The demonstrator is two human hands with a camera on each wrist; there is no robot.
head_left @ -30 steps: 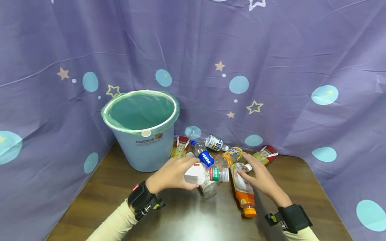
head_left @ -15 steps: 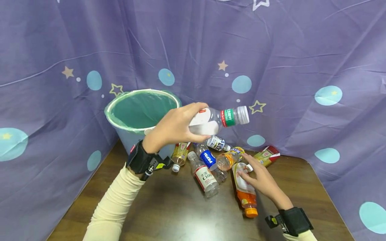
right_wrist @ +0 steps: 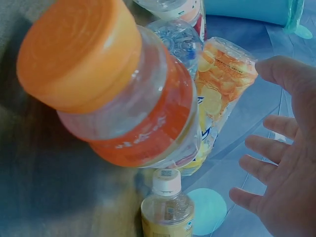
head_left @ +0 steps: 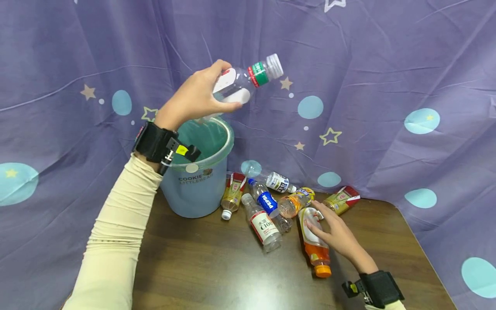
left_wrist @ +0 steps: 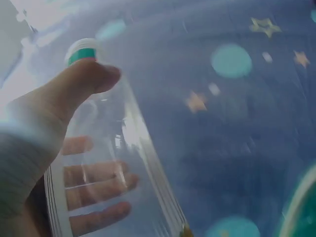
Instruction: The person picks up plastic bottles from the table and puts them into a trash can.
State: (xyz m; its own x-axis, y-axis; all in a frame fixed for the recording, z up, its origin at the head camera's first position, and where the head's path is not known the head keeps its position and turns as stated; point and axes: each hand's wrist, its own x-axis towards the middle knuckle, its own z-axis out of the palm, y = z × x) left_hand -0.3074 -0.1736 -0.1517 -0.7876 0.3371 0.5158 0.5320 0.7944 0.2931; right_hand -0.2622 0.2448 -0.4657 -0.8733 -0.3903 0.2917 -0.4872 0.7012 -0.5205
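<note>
My left hand (head_left: 195, 97) grips a clear plastic bottle (head_left: 258, 74) with a white cap and a green-and-red neck label. It is held tilted, cap up to the right, over the rim of a light blue bucket (head_left: 195, 196) lined with a green bag. In the left wrist view, thumb and fingers wrap the bottle's see-through body. My right hand (head_left: 337, 232) hovers with relaxed, spread fingers beside a bottle with an orange cap (head_left: 323, 271), which lies on the table. The right wrist view shows that palm (right_wrist: 296, 177) holding nothing.
Several more bottles lie on the table: a Pepsi bottle (head_left: 266, 200), a C100 bottle (head_left: 265, 227), an orange-labelled bottle (head_left: 290, 206), a white-labelled one (head_left: 278, 182), and yellow-red ones left (head_left: 234, 193) and right (head_left: 342, 199). A purple curtain (head_left: 368, 86) hangs behind.
My left hand has lifted the clear bottle off the pile, then carried it up and left to over the bucket. The right hand has barely moved.
</note>
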